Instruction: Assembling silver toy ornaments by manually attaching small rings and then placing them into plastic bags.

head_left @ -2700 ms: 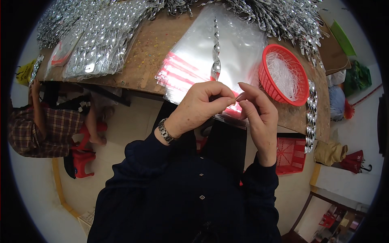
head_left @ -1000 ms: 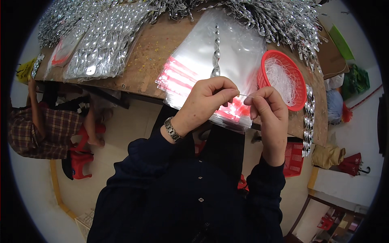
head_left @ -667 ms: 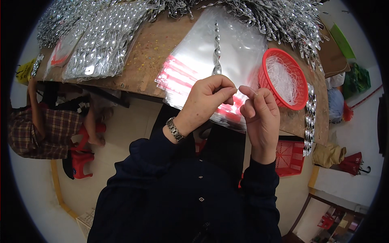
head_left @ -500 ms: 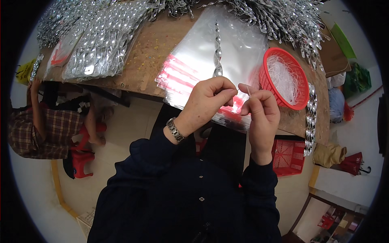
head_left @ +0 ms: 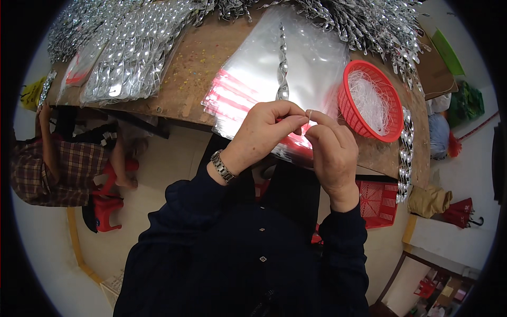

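Note:
My left hand, with a metal watch at its wrist, is closed in a pinch at the lower end of a silver twisted ornament. The ornament points away from me over a stack of clear plastic bags with red-and-white edges. My right hand meets the left fingertips, its fingers pinched on a thin pale thread that barely shows. Both hands are above the near edge of the bags. Just right of them stands a red plastic basket holding a tangle of clear threads.
Silver twisted ornaments are heaped along the far side, with bagged ones at left. A few hang over the table's right edge. Below is another red basket. A person in a checked shirt sits at far left.
My right hand has moved left and turned inward, so its fingertips now meet those of my left hand. The left hand has shifted slightly left, the ornament hardly at all.

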Tool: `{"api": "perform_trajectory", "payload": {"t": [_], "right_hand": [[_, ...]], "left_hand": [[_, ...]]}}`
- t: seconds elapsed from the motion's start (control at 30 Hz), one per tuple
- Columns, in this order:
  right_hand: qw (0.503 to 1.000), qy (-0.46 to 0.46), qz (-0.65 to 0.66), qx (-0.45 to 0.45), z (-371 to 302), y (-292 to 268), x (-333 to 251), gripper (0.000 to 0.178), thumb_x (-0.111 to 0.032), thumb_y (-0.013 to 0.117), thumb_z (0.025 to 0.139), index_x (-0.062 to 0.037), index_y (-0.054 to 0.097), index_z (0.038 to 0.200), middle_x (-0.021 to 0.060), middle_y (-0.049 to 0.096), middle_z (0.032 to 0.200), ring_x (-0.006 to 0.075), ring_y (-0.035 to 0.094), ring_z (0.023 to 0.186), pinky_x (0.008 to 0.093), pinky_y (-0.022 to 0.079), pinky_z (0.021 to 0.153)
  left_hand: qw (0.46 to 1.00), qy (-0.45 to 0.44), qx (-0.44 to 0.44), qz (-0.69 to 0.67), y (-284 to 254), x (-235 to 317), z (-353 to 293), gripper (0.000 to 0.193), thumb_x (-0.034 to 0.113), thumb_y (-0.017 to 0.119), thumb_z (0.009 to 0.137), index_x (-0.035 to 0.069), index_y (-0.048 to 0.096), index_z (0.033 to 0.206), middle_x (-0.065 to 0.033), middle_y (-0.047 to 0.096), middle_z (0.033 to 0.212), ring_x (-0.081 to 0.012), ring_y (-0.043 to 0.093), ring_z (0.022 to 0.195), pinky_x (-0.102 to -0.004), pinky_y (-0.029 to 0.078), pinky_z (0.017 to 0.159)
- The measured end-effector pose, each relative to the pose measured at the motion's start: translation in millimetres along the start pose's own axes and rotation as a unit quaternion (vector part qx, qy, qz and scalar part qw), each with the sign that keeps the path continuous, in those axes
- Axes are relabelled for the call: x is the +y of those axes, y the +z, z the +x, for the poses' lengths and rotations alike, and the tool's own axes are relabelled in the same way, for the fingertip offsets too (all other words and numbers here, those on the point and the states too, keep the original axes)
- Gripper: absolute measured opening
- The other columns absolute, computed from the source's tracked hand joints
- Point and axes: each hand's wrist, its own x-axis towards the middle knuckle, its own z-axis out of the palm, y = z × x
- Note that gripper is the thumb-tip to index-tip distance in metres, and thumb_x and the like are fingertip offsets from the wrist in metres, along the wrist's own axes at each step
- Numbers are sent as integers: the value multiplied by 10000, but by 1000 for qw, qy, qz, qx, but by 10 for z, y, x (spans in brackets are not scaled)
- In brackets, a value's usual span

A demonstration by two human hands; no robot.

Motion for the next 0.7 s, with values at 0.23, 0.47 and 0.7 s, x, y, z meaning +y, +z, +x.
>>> {"api": "perform_trajectory", "payload": {"t": [0.23,0.47,0.7], "right_hand": [[999,-44,-16,-8,34,0,37,157,6,677,710,-43,613,844,86,651,1046,247,585,741,333,467,654],[999,-46,-4,-1,28,30,24,167,6,685,699,-38,611,842,93,650,1047,252,592,754,334,468,658],[997,43,69,13,-19,71,-40,109,55,641,768,-7,592,843,128,627,994,248,615,816,324,495,704]], "left_hand": [[998,-52,-31,-13,-7,78,10,166,141,628,890,-17,667,928,-13,639,778,-57,566,724,-202,441,645],[997,-68,-27,-37,-3,32,17,146,135,604,904,1,661,918,8,625,782,-43,546,711,-187,417,620],[997,-58,-32,-41,-11,33,17,140,132,595,907,11,663,918,22,607,758,-36,523,680,-185,408,603]]}}
